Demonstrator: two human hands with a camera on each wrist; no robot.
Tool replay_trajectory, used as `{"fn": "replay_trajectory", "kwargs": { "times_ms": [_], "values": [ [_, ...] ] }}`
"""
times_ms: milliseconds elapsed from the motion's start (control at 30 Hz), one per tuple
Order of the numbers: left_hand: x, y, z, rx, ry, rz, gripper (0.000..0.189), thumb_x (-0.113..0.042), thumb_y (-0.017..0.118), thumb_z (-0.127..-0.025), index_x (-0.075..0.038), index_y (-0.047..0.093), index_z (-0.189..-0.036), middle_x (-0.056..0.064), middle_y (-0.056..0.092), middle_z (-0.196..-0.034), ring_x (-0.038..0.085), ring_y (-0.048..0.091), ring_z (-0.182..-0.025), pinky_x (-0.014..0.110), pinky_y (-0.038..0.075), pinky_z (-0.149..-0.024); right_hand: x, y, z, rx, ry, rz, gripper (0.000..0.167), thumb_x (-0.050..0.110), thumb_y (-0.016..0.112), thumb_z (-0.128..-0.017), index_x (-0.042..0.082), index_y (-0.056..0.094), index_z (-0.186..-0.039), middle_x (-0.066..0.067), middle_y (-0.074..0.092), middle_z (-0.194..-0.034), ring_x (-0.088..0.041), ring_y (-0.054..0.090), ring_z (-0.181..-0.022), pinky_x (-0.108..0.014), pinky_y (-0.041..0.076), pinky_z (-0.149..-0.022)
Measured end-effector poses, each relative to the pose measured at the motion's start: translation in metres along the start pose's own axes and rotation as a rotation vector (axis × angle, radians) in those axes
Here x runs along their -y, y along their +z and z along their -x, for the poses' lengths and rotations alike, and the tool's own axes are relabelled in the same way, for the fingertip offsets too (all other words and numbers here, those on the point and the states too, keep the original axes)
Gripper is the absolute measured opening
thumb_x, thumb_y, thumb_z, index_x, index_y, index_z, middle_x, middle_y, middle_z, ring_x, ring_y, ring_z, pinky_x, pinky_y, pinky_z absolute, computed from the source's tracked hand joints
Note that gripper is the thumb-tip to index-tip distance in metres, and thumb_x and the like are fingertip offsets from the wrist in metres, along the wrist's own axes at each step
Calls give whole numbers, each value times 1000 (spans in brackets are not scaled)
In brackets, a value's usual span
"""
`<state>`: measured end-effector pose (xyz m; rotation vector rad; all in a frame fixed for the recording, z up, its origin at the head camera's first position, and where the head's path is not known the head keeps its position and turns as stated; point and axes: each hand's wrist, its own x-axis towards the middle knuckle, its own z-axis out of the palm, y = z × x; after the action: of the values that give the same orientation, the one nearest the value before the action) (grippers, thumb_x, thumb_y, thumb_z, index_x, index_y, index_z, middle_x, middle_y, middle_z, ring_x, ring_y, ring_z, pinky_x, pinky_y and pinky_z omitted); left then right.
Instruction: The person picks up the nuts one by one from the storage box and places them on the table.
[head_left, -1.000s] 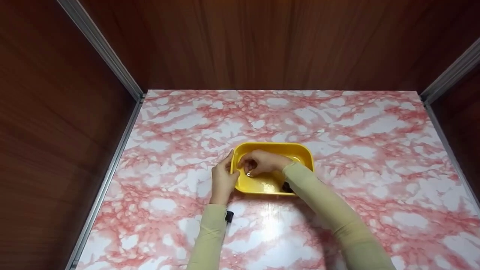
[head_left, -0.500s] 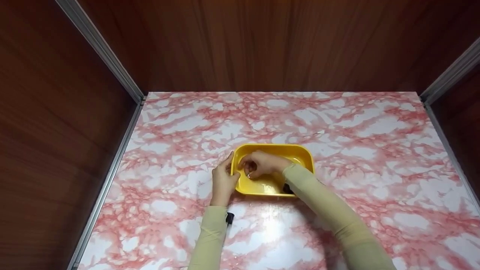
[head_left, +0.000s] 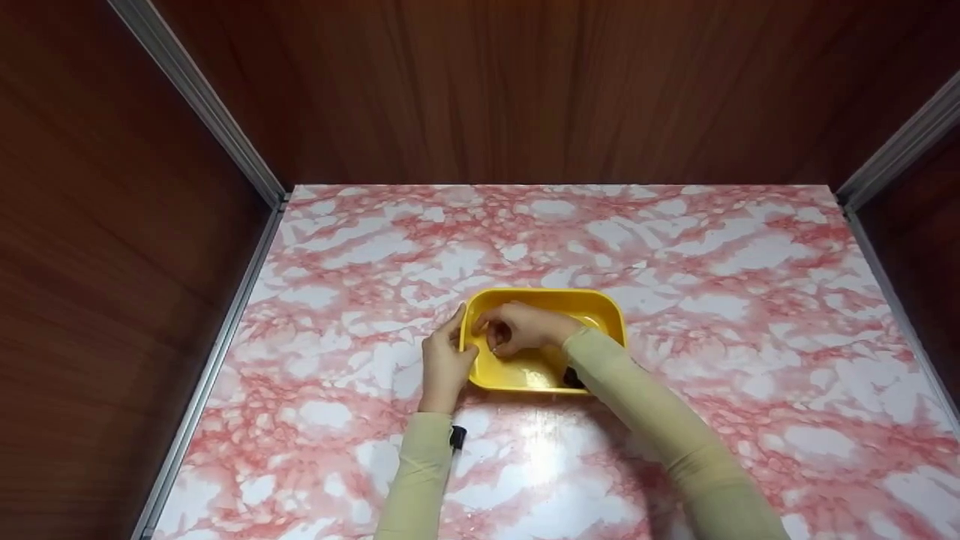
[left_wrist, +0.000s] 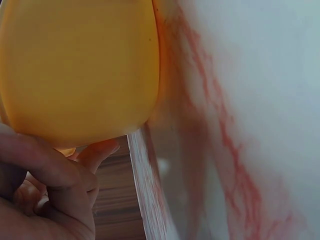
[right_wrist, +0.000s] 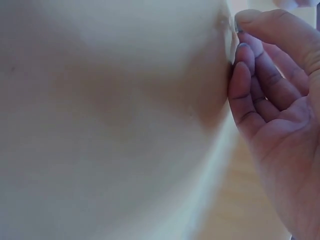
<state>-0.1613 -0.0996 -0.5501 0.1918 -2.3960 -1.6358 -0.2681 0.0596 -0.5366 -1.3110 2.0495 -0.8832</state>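
Observation:
A yellow rectangular plastic tray (head_left: 525, 388) with rounded corners sits on the table. My left hand (head_left: 446, 364) holds its left end, with the thumb over the rim and the fingers outside. In the left wrist view the tray's wall (left_wrist: 82, 70) fills the upper left, above the curled fingers. Inside the tray, near the left end, my right hand (head_left: 525, 328) is bent down with its fingers curled together. A tiny pale, shiny piece (head_left: 495, 349) shows at its fingertips, too small to name. In the right wrist view thumb and fingers meet low against the tray's blurred surface.
The table (head_left: 360, 300) has a red and white marbled top. Dark wood panels (head_left: 495, 90) with metal edge strips stand at the back and both sides. A small black device (head_left: 458, 436) sits at the left wrist; a dark object (head_left: 574, 377) shows beneath the right sleeve.
Both hands and the tray stay nearly in place. The small shiny piece shows less now, more covered by the right fingertips than a second ago.

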Motion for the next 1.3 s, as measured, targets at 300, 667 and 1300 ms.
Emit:
{"fn": "replay_trajectory", "kwargs": {
  "times_ms": [300, 667, 1300],
  "values": [
    [-1, -1, 0, -10, 16, 7, 67, 16, 63, -70, -2, 54, -134, 20, 68, -106, 29, 67, -88, 28, 54, -65, 0, -2, 0, -6, -11, 3, 39, -5, 68, -79, -2, 60, -118, -13, 64, -90, -17, 56, -76, -26, 48, -69],
    [-1, -1, 0, -6, 10, -1, 69, 16, 64, -70, -3, 54, -134, 16, 66, -113, 26, 66, -89, 27, 53, -64, 10, -10, 1, -12, 50, -12, 47, -3, 68, -79, 2, 59, -125, -3, 64, -91, -14, 57, -79, -28, 50, -71],
    [-1, 0, 0, -16, 14, 18, 70, 17, 65, -69, -3, 54, -135, 19, 68, -106, 28, 67, -90, 29, 55, -71, 23, -32, 19, -87, -10, -57, 43, -6, 64, -81, -5, 59, -123, -11, 65, -89, -17, 60, -78, -31, 53, -71]
  ]
}}
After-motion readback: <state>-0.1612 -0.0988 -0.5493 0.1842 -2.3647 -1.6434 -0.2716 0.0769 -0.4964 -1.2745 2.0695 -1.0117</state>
